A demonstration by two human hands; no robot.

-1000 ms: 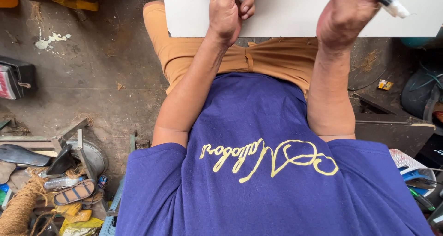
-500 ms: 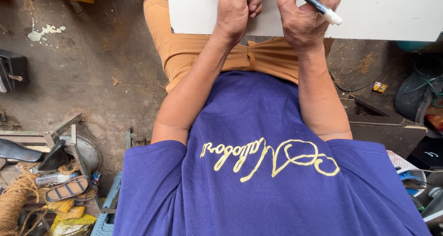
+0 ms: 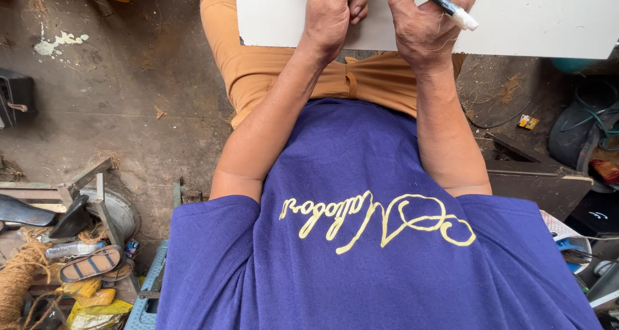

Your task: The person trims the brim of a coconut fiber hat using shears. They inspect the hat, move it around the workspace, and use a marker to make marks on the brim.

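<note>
Marker (image 3: 445,6) slanted through right hand (image 3: 429,27)

— What is seen of the white board (image 3: 535,20) at the top of the frame?

— A smooth, matt face is shown, like painted or laminated sheet; which of the two cannot be told. The black marker (image 3: 445,4) at the upper right looks like glossy plastic, with a white cap.

— And the clothing?

— Soft matt cloth is seen in the purple shirt (image 3: 387,259), with slightly raised yellow print, and plain woven cloth in the tan trousers (image 3: 271,72).

— The floor (image 3: 109,104)?

— Rough, stained concrete at the left. Coarse fibre rope (image 3: 16,281) and dull grey metal (image 3: 106,204) are seen at the lower left.
</note>
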